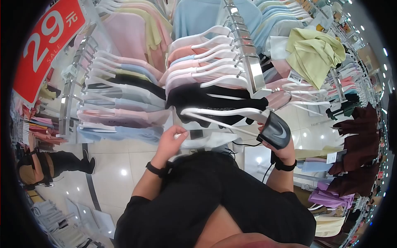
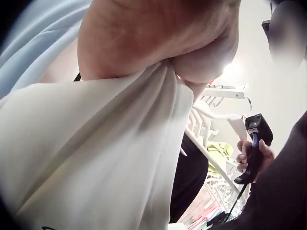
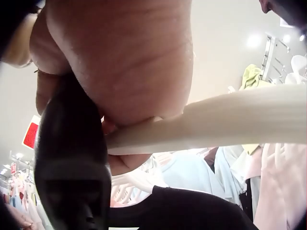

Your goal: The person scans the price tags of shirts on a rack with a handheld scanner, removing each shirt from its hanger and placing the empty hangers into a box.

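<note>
My left hand (image 1: pixel 170 142) pinches a bunched fold of a white garment (image 2: pixel 110 153), whose cloth hangs in creases below the fingers in the left wrist view. In my right hand (image 1: pixel 286 153) are a black barcode scanner (image 1: pixel 275 131) with a cord and one end of a white clothes hanger (image 1: pixel 223 111). The right wrist view shows the scanner's dark handle (image 3: pixel 72 148) against the palm and the hanger's arm (image 3: pixel 216 120) running out to the right. No garment hangs on that hanger. Behind it, a black top (image 1: pixel 211 101) hangs on the rack.
Metal rails (image 1: pixel 250 62) with several hung tops stand ahead. A yellow-green garment (image 1: pixel 314 53) lies draped over the rack at right. A red sale sign (image 1: pixel 49 49) stands at upper left. Another person (image 1: pixel 53 163) is on the tiled floor (image 1: pixel 113 165) at left.
</note>
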`<state>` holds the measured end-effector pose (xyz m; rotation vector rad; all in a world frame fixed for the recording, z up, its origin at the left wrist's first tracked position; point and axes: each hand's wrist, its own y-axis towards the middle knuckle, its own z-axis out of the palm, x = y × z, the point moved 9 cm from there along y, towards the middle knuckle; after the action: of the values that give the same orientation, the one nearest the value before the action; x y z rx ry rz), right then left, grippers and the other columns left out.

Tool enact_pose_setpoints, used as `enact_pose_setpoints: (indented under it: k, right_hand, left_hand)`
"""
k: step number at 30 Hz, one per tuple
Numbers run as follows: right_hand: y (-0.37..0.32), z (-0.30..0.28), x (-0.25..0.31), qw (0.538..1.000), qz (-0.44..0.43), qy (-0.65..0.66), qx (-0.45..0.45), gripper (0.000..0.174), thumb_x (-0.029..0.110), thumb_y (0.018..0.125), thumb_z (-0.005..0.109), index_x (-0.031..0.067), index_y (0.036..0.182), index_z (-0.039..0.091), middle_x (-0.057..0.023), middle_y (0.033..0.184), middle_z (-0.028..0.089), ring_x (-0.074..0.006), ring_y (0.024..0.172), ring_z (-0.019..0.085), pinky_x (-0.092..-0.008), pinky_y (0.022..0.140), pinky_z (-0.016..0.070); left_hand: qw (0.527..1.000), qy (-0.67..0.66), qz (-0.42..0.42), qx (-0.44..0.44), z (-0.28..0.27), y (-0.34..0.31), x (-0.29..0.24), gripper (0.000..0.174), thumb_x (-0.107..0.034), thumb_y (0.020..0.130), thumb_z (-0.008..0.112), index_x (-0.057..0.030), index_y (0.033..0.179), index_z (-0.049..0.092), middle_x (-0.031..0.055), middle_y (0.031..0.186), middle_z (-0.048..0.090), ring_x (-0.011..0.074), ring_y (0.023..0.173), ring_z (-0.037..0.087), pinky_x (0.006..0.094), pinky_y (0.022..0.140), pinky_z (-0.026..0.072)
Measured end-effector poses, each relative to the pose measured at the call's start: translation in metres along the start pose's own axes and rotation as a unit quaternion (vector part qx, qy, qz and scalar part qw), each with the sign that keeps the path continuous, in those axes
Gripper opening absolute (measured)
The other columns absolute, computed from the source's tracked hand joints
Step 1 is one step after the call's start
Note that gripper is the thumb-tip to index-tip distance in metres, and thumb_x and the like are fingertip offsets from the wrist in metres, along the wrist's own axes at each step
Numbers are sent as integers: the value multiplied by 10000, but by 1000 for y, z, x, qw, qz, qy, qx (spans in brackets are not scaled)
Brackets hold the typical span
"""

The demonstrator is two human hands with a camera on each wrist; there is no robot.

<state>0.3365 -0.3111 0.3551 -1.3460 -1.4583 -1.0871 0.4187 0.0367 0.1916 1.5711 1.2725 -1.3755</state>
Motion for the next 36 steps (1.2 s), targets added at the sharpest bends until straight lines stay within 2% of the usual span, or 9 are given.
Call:
enact_pose_setpoints:
  k: [7, 8, 14, 17, 25, 31, 32, 34, 36]
  right_hand:
    - [21, 7, 1, 1000, -19, 21, 0, 508, -12, 771, 803, -11, 1255, 649, -150, 1248, 698, -215, 1109, 668, -348, 952, 535]
    - [25, 6, -1, 1000, -19, 8, 8, 686, 16, 733, 871, -17, 1354, 580, -147, 1252, 725, -198, 1104, 688, -345, 970, 524]
    - [42, 13, -4, 998, -42, 5, 56, 628, 10, 735, 861, -18, 1311, 610, -151, 1268, 715, -204, 1102, 687, -347, 963, 529]
    - [49, 20, -7, 997, -38, 21, 68, 609, 17, 733, 861, -21, 1293, 623, -147, 1250, 723, -206, 1093, 690, -345, 955, 531]
    - [60, 26, -1, 993, -62, -33, 96, 618, 9, 750, 850, -18, 1307, 583, -128, 1218, 723, -196, 1092, 676, -344, 960, 524]
    - [49, 16, 0, 997, -37, 26, 69, 657, 102, 754, 817, -46, 1344, 570, -128, 1324, 642, -190, 1171, 621, -318, 1035, 453]
    - [44, 12, 9, 998, -36, -23, 51, 679, 106, 756, 796, -42, 1372, 553, -143, 1411, 578, -198, 1242, 584, -313, 1066, 425]
    - [30, 2, 21, 994, -80, -75, 31, 670, 95, 755, 795, -39, 1365, 555, -148, 1414, 569, -205, 1248, 579, -308, 1063, 426]
    - [7, -1, 27, 998, 17, 28, -47, 566, 96, 764, 798, -49, 1277, 609, -158, 1376, 591, -216, 1207, 602, -308, 1035, 452]
  left_hand:
    - [999, -38, 11, 2, -2, -11, -19, 162, -176, 959, 719, -25, 1013, 690, 30, 921, 702, 121, 894, 648, 290, 847, 503]
    - [999, -35, 13, 8, 0, -13, -20, 159, -174, 961, 717, -28, 1016, 691, 31, 922, 706, 123, 892, 650, 291, 842, 505]
    - [999, 23, -4, 40, 17, -23, -26, 156, -171, 961, 716, -37, 1036, 690, 55, 922, 734, 160, 874, 679, 300, 806, 519]
    - [998, 15, -5, 63, 23, -27, -32, 133, -151, 973, 711, -34, 1031, 681, 15, 906, 701, 115, 874, 639, 279, 804, 505]
    - [996, 0, -2, 91, 28, -21, -64, 133, -142, 979, 709, -31, 1048, 684, 23, 942, 716, 121, 872, 658, 286, 799, 519]
    - [988, -10, 69, 135, 51, -10, -83, 129, -122, 976, 709, -31, 1066, 690, 21, 936, 712, 115, 869, 654, 277, 792, 519]
    - [985, -1, 89, 146, 55, -7, -91, 128, -117, 975, 709, -31, 1069, 691, 22, 936, 711, 115, 869, 654, 274, 791, 518]
    - [981, 5, 108, 161, 62, -3, -105, 119, -107, 974, 708, -28, 1061, 690, 21, 924, 706, 111, 856, 648, 269, 784, 515]
    - [976, -7, 122, 182, 73, 0, -117, 110, -100, 975, 705, -27, 1056, 687, 17, 915, 696, 108, 841, 640, 266, 773, 511]
